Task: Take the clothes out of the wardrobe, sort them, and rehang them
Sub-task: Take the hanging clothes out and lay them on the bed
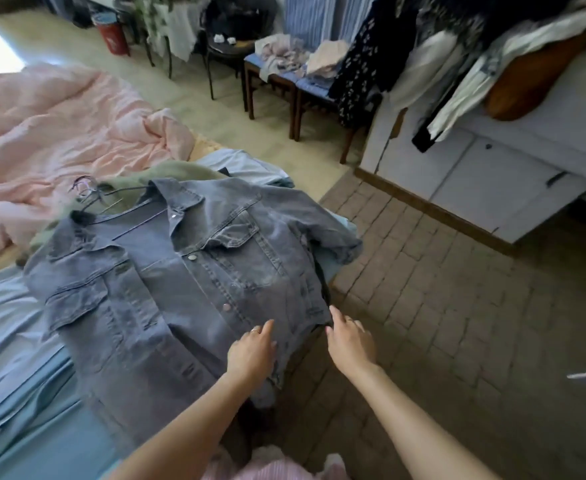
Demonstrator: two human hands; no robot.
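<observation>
A grey denim jacket (180, 271) lies spread face up on the bed, still on a dark hanger (87, 206) whose hook sticks out at the collar. It covers a green garment (166, 169) and a pale blue one (246, 168). My left hand (251, 351) rests flat on the jacket's lower front, fingers straight. At the jacket's bottom right corner, over the bed's edge, my right hand (348, 336) touches the hem with relaxed fingers. Dark, white and floral clothes (419, 64) hang in the wardrobe at the upper right.
The bed has a light blue sheet (14, 341) and a crumpled pink duvet (52, 133). White wardrobe drawers (475, 174) stand at right above the brick-pattern floor (440, 306). Wooden chairs (277, 88) heaped with clothes and a red bin (113, 34) stand at the back.
</observation>
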